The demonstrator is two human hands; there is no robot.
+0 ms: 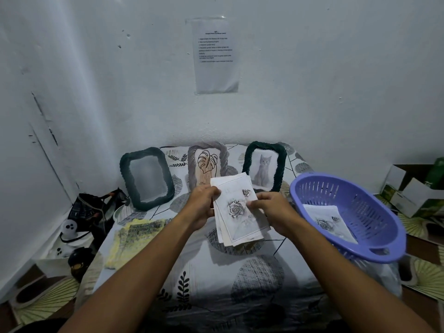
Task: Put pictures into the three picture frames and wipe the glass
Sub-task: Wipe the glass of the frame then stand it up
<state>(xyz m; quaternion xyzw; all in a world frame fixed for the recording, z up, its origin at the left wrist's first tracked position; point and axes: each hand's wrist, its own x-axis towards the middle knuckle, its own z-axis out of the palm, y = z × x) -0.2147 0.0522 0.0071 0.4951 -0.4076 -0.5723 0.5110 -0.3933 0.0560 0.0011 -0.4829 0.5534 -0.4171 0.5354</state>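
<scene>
Two hands: a fanned stack of printed pictures (236, 210) is held between them above the middle of the desk (216, 272), lifted so the sheets can be sorted.
Left hand (203, 203): the stack's left edge is gripped, thumb on top and fingers curled beneath, so that the sheets are steadied while they are leafed through.
Right hand (270, 209): the right edge of the top sheet, a rose drawing, is pinched by thumb and fingertips, seemingly so that it can be slid off the rest.
Step judged: a picture is being chosen for the one frame not yet filled.
Empty frame (147, 177): a dark green frame is propped upright at the desk's far left corner, its glass blank and facing the person, within easy reach of the left hand.
Filled frames: a grey frame (207, 162) with a leaf drawing and a dark frame with a cat photo (264, 165) are stood along the far edge, already loaded and set back out of the way.
Yellow cloth (134, 239): laid flat along the left edge, apparently kept ready for wiping the glass.
Purple basket (346, 215): tilted at the right edge, one more rose print lying inside, seemingly where the spare pictures are kept.
Wall: a printed sheet (216, 54) is stuck above the desk; its text is too small to be read.
</scene>
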